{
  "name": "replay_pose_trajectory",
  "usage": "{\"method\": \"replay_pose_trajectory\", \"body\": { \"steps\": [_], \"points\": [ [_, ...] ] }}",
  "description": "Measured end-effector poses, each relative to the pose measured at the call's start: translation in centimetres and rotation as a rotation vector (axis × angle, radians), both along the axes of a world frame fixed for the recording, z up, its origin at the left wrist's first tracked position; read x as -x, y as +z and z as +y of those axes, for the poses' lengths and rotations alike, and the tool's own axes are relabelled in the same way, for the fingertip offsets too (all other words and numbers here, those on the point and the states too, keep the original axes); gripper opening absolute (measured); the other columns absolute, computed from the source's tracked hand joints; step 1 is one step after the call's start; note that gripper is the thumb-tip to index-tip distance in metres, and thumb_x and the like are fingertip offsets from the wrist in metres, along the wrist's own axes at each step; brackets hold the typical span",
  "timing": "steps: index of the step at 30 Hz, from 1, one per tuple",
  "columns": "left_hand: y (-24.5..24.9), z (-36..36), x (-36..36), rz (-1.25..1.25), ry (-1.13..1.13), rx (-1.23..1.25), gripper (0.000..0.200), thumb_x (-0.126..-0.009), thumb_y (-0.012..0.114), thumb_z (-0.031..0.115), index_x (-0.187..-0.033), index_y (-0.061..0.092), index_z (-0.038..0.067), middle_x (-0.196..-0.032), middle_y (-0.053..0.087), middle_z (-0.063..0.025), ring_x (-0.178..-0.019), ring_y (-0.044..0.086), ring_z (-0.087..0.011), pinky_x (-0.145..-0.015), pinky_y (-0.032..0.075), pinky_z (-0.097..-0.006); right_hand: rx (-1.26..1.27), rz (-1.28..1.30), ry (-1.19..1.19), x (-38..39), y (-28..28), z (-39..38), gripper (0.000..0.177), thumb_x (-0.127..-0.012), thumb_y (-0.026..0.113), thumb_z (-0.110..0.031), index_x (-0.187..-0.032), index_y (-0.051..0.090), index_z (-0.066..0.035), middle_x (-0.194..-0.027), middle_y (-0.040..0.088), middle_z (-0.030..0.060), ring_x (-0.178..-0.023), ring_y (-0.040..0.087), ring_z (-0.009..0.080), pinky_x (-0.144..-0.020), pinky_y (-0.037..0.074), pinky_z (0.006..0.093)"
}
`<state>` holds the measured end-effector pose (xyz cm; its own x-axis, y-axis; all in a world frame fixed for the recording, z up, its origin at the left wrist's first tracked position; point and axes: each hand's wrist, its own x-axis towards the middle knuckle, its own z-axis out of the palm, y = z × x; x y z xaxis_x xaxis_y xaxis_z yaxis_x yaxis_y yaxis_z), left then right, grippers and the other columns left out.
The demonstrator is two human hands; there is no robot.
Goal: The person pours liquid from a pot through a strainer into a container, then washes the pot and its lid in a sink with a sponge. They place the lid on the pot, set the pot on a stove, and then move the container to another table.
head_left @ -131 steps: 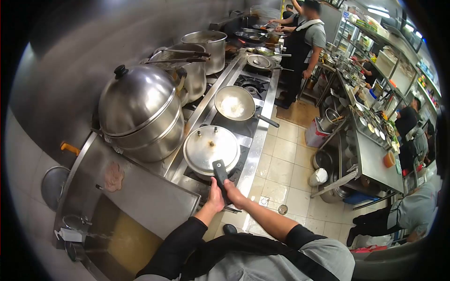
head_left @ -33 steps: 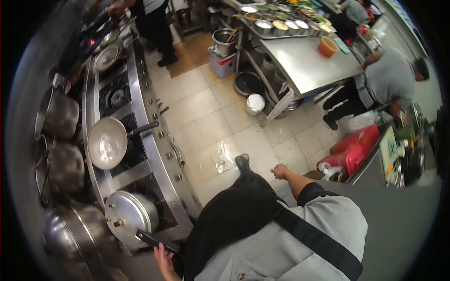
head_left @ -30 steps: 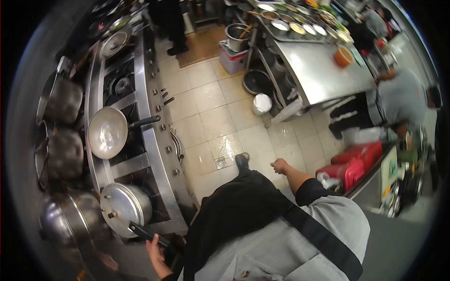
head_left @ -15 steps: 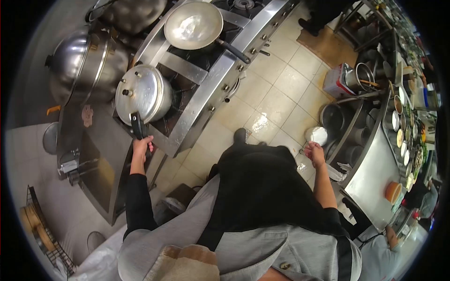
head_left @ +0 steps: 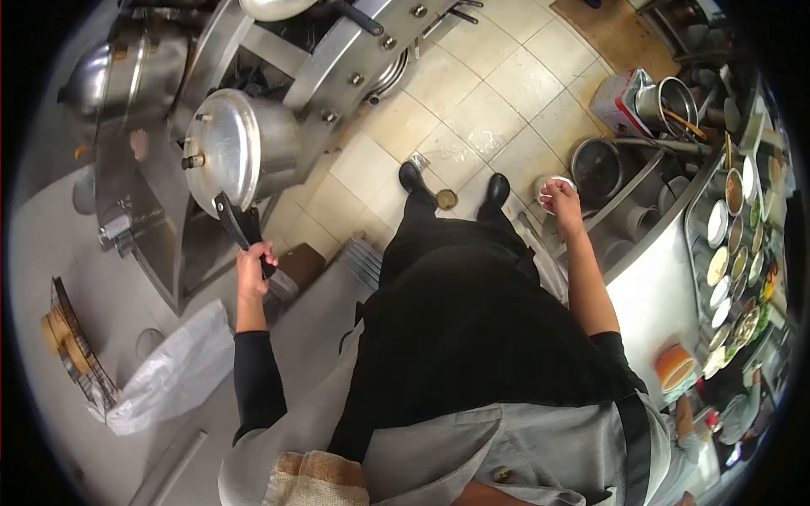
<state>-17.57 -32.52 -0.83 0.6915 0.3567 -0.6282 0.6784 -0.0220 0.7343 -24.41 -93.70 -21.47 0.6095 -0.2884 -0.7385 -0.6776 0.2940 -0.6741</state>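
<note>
My left hand point(head_left: 256, 266) is closed around the black handle of a silver pressure cooker point(head_left: 274, 148). Its lid is on, and the body tilts towards the left with the lid facing me. The cooker overlaps the front corner of the steel stove point(head_left: 337, 63) in this view. Lower right of the stove, my right hand point(head_left: 563, 207) has its fingers pinched at a small, round whitish container point(head_left: 547, 184), held low beside the counter. The hand covers much of that container.
A wok point(head_left: 274, 7) sits on the stove, and a large domed steamer point(head_left: 139, 72) stands behind the cooker. At right, a counter point(head_left: 650, 270) carries several ingredient bowls and an orange bowl point(head_left: 675, 367). A dark pan point(head_left: 596, 167) and a tin box point(head_left: 620, 101) are beside the tiled floor point(head_left: 481, 93).
The pressure cooker has come off its burner towards the stove's front corner and tilted, still in my left hand. My view has shifted, and my boots now show on the floor.
</note>
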Motion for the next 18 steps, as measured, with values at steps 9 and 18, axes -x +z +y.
{"method": "replay_pose_trajectory", "body": {
  "steps": [9, 18],
  "points": [
    [-11.9, -10.9, 8.8, 0.367, -0.105, 0.168, 0.024, -0.078, 0.075, 0.014, -0.066, 0.056, 0.005, -0.062, 0.059, -0.0051, -0.052, 0.057, -0.0161, -0.052, 0.048, -0.0320, -0.018, -0.013, 0.336, 1.1, -4.0, -0.4, 0.019, -0.100, 0.060, -0.024, -0.106, 0.063, -0.006, -0.090, 0.064, 0.0007, -0.074, 0.058, 0.0080, -0.063, 0.048, 0.0243],
    [-34.3, -18.3, 5.0, 0.468, 0.283, 0.790, 0.011, -0.083, 0.062, 0.008, -0.074, 0.058, 0.003, -0.059, 0.050, -0.0052, -0.051, 0.051, -0.0186, -0.049, 0.046, -0.0345, 0.072, 0.113, 0.312, 2.6, -3.8, -2.0, 0.016, -0.101, 0.060, -0.021, -0.099, 0.057, -0.005, -0.081, 0.058, -0.0009, -0.072, 0.053, 0.0083, -0.065, 0.045, 0.0252]
  ]
}}
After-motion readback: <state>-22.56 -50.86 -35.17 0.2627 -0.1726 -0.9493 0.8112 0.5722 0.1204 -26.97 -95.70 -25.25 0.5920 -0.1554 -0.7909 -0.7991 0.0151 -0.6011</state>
